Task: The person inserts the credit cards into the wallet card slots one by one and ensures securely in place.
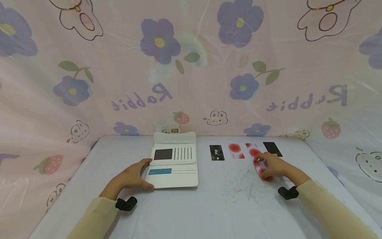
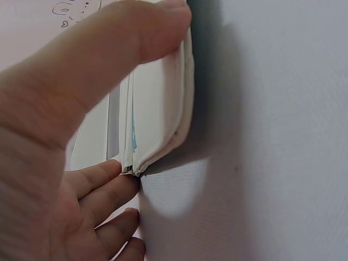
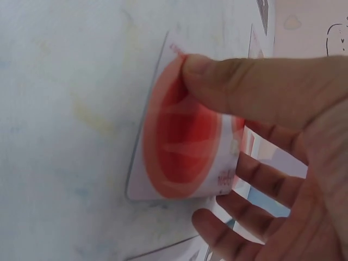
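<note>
A white wallet (image 1: pixel 176 181) lies unfolded on the table, with a dark panel, several slots and a blue card (image 1: pixel 159 171) tucked in its front part. My left hand (image 1: pixel 132 176) holds its left side, thumb at the front corner and fingertips farther back along the edge. In the left wrist view, the thumb (image 2: pixel 136 32) lies over the wallet's rim. My right hand (image 1: pixel 273 165) grips a white card with a red round pattern (image 3: pixel 185 130), thumb on its face and fingers along its other side. That card appears tilted against the table.
Right of the wallet, a black "Vip" card (image 1: pixel 216 152), a red-and-white card (image 1: pixel 236 151), another red-patterned card (image 1: pixel 252 146) and a plain black card (image 1: pixel 273 149) lie in a row. A patterned curtain (image 1: pixel 191 83) hangs behind the white table (image 1: pixel 209 212).
</note>
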### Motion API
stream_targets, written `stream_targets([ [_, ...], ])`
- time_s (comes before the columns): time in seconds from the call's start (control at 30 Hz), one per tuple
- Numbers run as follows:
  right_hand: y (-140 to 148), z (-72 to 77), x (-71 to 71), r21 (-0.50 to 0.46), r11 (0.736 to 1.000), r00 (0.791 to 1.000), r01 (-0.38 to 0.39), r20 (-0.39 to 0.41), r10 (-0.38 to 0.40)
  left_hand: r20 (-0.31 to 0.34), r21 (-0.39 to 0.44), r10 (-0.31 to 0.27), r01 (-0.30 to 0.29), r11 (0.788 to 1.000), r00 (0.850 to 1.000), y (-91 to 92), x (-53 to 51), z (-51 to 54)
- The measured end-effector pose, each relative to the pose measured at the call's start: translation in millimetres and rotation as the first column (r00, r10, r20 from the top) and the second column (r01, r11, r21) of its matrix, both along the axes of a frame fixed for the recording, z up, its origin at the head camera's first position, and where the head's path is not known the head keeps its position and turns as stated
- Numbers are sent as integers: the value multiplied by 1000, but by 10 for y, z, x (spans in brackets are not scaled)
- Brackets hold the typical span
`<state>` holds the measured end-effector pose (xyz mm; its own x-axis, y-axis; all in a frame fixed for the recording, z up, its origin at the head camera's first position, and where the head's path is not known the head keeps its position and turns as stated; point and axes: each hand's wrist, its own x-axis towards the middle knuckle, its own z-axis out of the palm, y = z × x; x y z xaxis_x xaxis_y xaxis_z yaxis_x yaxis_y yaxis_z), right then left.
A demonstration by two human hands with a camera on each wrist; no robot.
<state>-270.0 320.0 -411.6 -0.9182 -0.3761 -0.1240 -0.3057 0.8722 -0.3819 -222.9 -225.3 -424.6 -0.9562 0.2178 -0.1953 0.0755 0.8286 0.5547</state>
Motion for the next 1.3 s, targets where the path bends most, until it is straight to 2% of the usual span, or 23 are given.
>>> stream_targets([
  [0.1,2,10,9,-10,1000,1000,3,-3,-3,-2,4,-3,3,1000,1000,1,0,-1],
  [0.33,14,61,23,-3,997,997,78,15,-78,-2,-1,-2,2,1000,1000,-6,-17,-30],
  [0.5,44,92,-5,-13,997,997,78,13,-78,-6,-3,4,-4,1000,1000,-7,-22,-42],
  [0.63,59,119,-28,-33,995,996,92,5,-92,-11,-6,4,-4,1000,1000,-6,-23,-40],
  [0.9,25,205,2,-96,984,988,151,36,-149,-1,-10,6,-6,1000,1000,0,-10,-15],
  [1.3,-105,232,28,-206,972,987,108,-94,-130,-3,-8,5,-5,1000,1000,-2,-2,-9],
])
